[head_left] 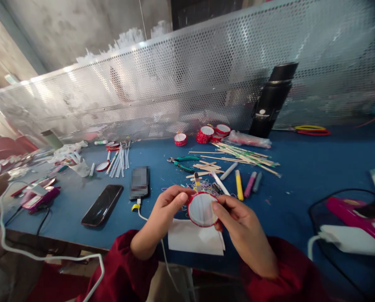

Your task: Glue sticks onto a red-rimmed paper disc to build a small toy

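Both hands hold a small round disc with a red rim and a pale silvery face (201, 209) just above the near edge of the blue table (306, 167). My left hand (166, 209) pinches its left rim with curled fingers. My right hand (237, 224) grips its right side, thumb on the face. A white paper sheet (193, 239) lies under the hands. Behind them are coloured markers (239, 184), rubber bands and wooden sticks (237, 157).
Two phones (102, 204) and a charging cable lie at the left, green-handled pliers (182, 163) in the middle. Red-rimmed caps (210, 133) and a black flask (270, 100) stand by the perforated metal screen (187, 84). A pink glue gun (353, 216) rests at the right.
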`<state>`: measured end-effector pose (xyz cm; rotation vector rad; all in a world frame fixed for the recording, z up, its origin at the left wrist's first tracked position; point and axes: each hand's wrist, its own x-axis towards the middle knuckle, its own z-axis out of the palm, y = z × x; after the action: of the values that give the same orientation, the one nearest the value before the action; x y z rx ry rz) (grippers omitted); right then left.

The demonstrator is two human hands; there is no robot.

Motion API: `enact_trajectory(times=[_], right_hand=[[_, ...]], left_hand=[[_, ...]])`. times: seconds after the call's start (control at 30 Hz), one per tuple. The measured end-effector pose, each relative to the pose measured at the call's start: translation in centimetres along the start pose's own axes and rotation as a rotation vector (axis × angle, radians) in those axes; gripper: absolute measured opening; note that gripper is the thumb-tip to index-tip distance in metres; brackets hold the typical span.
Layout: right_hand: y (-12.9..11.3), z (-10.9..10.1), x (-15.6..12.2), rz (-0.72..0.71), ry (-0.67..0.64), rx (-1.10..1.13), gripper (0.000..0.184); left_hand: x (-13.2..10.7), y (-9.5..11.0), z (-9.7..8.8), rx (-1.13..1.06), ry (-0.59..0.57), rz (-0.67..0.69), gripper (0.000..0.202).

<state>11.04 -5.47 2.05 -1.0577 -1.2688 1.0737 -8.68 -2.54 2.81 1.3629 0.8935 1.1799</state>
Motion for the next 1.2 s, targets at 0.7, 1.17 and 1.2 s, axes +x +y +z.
enact_trajectory(times=[0.7, 1.17, 1.2], right_hand=[[2.3, 0.5, 0.2, -0.394, -0.047, -0.457, 0.064], [3.0, 0.3, 1.7, -0.398, -0.072, -0.536, 0.063], [2.9, 0.4, 1.7, -0.390, -0.081, -0.526, 0.063]], left_hand=[[1.2, -1.1, -0.4, 0.343, 0.083, 0.102, 0.040], [2.4, -3.1, -0.9, 0.410, 0.097, 0.183, 0.041], [2.5, -3.2, -0.9, 0.423, 0.099, 0.194, 0.041]])
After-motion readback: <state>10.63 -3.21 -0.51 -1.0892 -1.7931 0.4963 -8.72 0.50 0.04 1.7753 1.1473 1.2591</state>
